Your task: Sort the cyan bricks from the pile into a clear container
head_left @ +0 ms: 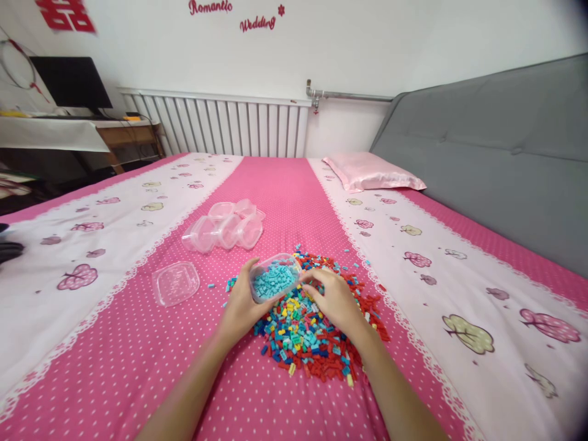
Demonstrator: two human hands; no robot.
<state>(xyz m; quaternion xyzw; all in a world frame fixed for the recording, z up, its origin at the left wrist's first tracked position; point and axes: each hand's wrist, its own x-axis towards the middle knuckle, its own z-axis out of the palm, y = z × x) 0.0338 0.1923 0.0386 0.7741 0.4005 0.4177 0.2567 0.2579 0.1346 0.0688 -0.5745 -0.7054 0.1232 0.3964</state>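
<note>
A clear plastic container, part-filled with light-blue toy bricks, is tilted towards me above the left side of a brick pile. My left hand grips its left side, with the fingers behind and the thumb along the near edge. At the container's right rim is my right hand, its fingers curled and thumb and fingertips close together; what is between them is too small to make out. Below both hands spreads the loose pile of small toy bricks, in red, blue, yellow, green and light blue.
A clear lid lies flat on the pink bedspread, left of the pile. Beyond it sit several stacked clear containers. A pink pillow rests near the grey headboard. A radiator lines the far wall.
</note>
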